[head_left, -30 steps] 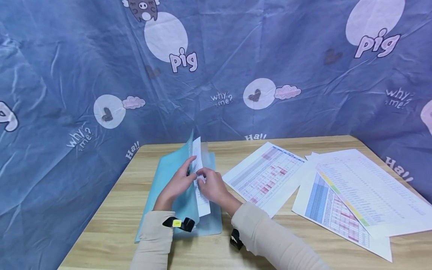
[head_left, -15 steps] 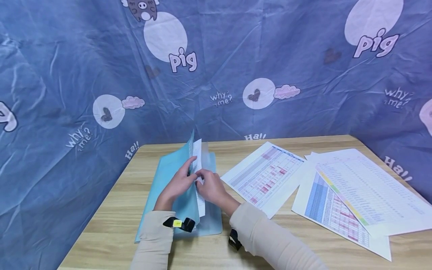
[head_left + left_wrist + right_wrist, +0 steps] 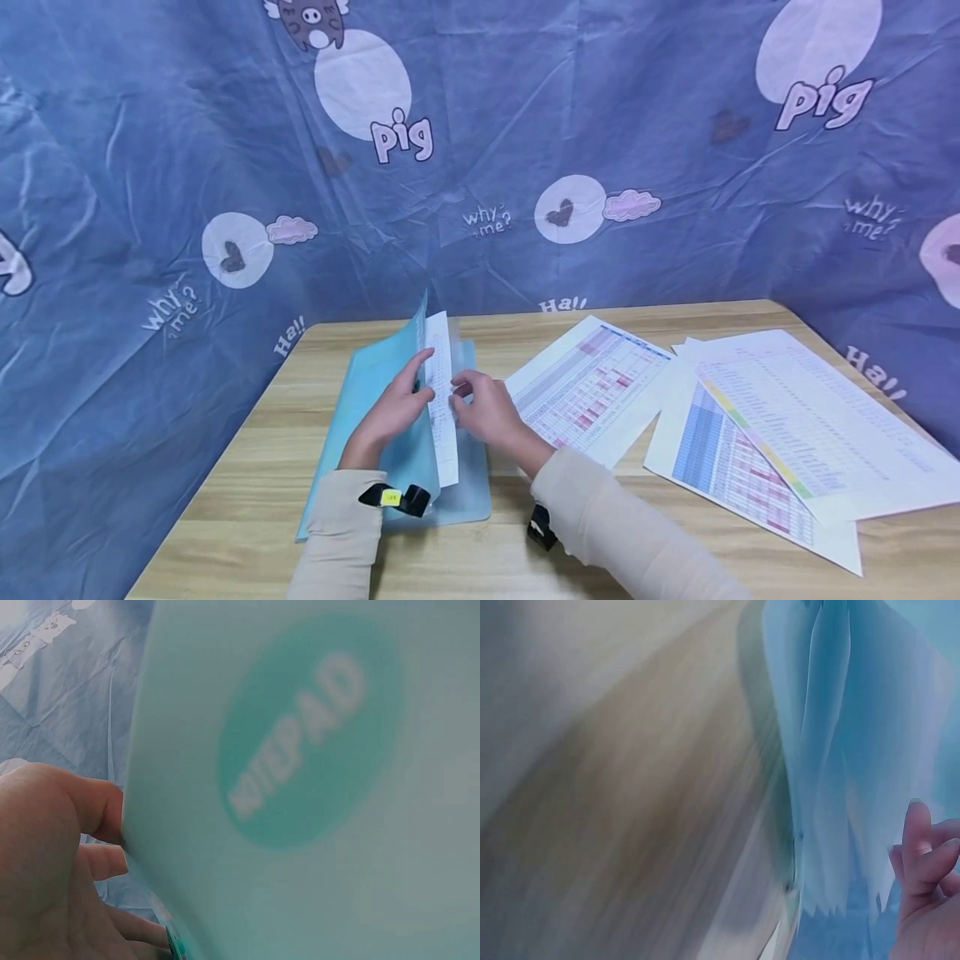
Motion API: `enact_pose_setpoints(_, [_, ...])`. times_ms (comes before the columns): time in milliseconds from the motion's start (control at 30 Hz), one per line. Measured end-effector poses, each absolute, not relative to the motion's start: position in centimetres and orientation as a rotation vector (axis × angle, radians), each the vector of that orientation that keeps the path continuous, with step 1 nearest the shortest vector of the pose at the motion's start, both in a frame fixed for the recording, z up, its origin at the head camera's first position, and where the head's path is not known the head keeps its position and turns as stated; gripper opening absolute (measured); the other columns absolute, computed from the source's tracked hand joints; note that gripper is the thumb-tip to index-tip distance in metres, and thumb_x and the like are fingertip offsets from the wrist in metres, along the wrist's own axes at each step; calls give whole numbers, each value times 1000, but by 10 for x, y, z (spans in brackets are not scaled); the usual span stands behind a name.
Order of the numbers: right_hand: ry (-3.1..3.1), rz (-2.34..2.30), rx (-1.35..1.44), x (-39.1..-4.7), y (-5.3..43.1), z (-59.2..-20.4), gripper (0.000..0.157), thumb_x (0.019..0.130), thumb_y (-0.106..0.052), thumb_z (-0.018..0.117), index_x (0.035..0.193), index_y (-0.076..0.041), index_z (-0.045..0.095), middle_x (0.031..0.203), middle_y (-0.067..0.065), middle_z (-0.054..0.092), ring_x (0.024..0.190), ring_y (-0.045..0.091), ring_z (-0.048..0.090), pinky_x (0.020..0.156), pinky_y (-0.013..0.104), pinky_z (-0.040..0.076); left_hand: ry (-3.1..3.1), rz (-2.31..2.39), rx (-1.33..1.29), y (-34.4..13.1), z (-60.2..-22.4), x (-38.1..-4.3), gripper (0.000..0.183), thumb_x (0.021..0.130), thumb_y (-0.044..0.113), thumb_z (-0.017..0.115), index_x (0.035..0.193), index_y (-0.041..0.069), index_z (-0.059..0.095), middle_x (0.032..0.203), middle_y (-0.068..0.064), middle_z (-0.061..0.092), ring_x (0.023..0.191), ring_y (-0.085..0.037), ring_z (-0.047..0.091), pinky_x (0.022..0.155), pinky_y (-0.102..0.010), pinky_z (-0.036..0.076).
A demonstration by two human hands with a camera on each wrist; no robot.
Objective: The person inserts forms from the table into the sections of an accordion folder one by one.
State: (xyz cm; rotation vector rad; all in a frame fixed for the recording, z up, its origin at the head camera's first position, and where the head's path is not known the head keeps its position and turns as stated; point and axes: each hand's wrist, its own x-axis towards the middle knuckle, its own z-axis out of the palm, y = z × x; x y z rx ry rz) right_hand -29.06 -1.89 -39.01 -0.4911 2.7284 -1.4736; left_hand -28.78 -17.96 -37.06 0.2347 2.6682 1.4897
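Head view: left hand [image 3: 392,408] clamps blue plastic folder [image 3: 352,412] near wooden desk's [image 3: 247,467] left edge; right hand [image 3: 491,412], can't tell. Keep white paper [image 3: 447,446] straight.

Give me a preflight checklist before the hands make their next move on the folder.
1. Folder cover raised and supported: ok, the left hand holds it up.
2. White sheet standing inside the open folder: ok, it is beside the raised cover.
3. Right hand firmly on that sheet: cannot tell; its fingers are at the sheet's edge, but the contact is unclear.
4. White sheet fully seated in a sleeve: cannot tell; its lower part is not clear enough.
5. Loose printed sheets squared into one stack: not ok, they lie spread on the table, some overlapping.
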Motion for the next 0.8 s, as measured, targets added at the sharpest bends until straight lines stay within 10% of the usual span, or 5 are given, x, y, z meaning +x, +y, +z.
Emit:
enact_pose_setpoints(267, [2844,-1575,-434,-298,16,-389,27,86,-8,63,111,0,64,92,11,71,57,10,65,55,22,51,2672,1465,247,-180,-371,-289,64,93,9,43,151,21,20,157,-7,17,144,-30,13,109,-58,21])
enact_pose_setpoints(800, [3027,-1507,-233,-319,126,-373,31,88,-9,59,116,3,61,109,22,66,95,35,65,82,42,52,2658,1480,294,-181,-373,-290,64,93,7,42,151,18,18,158,-7,13,145,-29,9,111,-57,18])
